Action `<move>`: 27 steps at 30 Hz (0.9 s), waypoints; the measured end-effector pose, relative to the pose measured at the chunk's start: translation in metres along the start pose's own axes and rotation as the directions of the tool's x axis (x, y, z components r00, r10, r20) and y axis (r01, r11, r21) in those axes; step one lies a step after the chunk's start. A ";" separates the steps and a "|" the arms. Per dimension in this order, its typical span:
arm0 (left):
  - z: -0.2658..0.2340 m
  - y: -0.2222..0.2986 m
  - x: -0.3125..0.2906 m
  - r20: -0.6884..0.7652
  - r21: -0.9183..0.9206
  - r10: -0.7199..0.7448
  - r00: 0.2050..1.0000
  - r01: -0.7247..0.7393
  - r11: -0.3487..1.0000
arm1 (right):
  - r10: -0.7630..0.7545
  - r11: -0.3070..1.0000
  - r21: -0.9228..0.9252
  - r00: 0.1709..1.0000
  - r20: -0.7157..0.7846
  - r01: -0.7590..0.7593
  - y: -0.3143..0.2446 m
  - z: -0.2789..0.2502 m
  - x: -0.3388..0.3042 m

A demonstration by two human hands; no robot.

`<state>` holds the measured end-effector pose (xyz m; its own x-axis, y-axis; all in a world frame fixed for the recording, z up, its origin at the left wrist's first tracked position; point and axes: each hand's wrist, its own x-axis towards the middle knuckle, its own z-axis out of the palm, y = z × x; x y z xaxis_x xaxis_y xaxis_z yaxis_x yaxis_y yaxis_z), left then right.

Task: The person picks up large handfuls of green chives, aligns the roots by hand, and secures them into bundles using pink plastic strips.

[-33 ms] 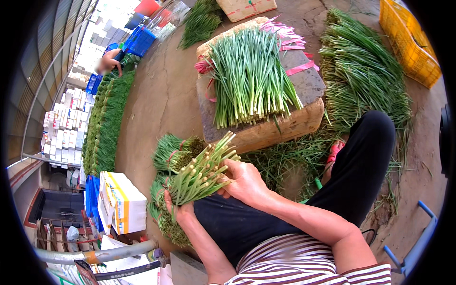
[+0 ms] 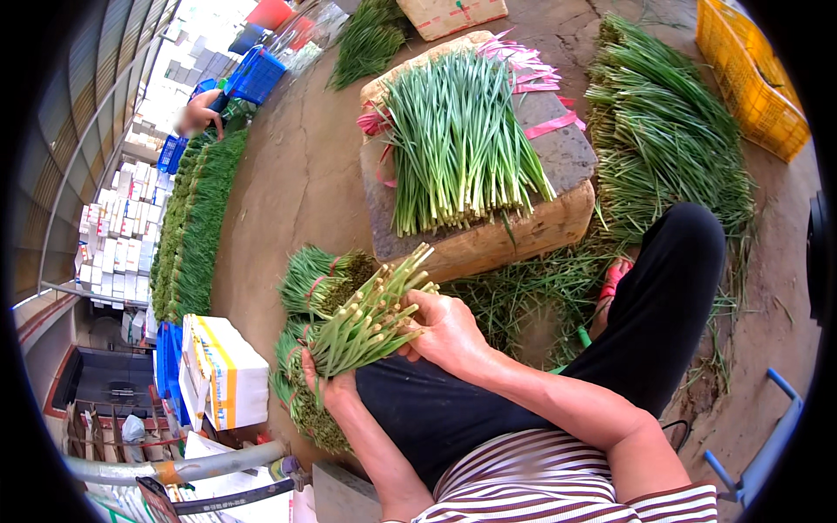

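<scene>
a large heap of green stalks is spread on the ground, beside a block on which a pile of trimmed stalks is laid. a bundle of stalks is gripped over the lap: the left hand is closed around its lower part, the right hand is clasped on its cut ends.

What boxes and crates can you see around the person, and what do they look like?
White carton: left of the person's knees, boxy, white with yellow and blue stripes.
Yellow crate: top right, plastic lattice walls.
Blue crates: top left, plastic.
Cardboard box: top edge, tan with red and green print.
White boxes: far left, many small ones stacked.
Pink bands: on the block behind the green stalks.
</scene>
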<state>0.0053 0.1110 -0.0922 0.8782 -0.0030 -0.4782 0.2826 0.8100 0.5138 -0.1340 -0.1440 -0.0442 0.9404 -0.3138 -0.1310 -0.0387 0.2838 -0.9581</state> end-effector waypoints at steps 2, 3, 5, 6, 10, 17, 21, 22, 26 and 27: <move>0.004 0.000 -0.002 0.010 -0.013 -0.008 1.000 0.008 1.000 | 0.027 0.983 0.183 0.999 0.019 -0.030 0.000 0.003 -0.002; 0.005 -0.001 -0.001 0.014 -0.019 -0.013 1.000 0.013 1.000 | 0.041 0.961 0.272 0.999 0.029 -0.047 0.001 0.003 -0.003; -0.014 0.014 0.009 0.151 0.005 0.030 0.988 -0.031 0.999 | 0.034 0.899 0.425 0.985 0.169 -0.104 0.004 -0.003 -0.009; -0.026 0.023 0.016 0.217 0.015 0.050 0.975 -0.054 0.998 | 0.038 0.853 0.495 0.964 0.263 -0.169 0.001 -0.013 -0.012; -0.032 0.017 0.020 0.300 0.035 0.083 0.950 -0.098 0.995 | 0.088 0.816 0.516 0.937 0.337 -0.263 -0.026 -0.059 -0.026; -0.048 0.062 0.047 0.424 -0.011 0.097 0.901 -0.102 0.995 | -0.254 0.575 -0.817 0.957 -0.143 0.031 0.003 -0.138 -0.016; -0.024 0.033 0.031 0.453 -0.019 0.039 0.891 -0.034 0.999 | -0.423 0.441 -0.892 0.853 -0.305 -0.101 0.001 -0.113 -0.020; -0.035 0.046 0.036 0.491 -0.034 0.060 0.869 -0.049 0.998 | -0.438 0.557 -0.824 0.880 -0.184 0.105 -0.012 -0.092 -0.021; 0.000 0.005 0.011 0.580 -0.002 0.008 0.815 -0.009 1.000 | -0.154 0.928 -0.323 0.980 0.127 0.188 -0.032 -0.052 -0.015; 0.000 0.002 0.013 0.581 0.008 -0.002 0.814 -0.003 1.000 | -0.083 0.909 -0.394 0.985 0.150 0.137 -0.037 -0.048 -0.011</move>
<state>0.0171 0.1125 -0.0970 0.9385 -0.3444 0.0231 0.2827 0.8055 0.5208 -0.1595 -0.1943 -0.0196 0.9804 -0.1968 -0.0111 -0.0397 -0.1417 -0.9891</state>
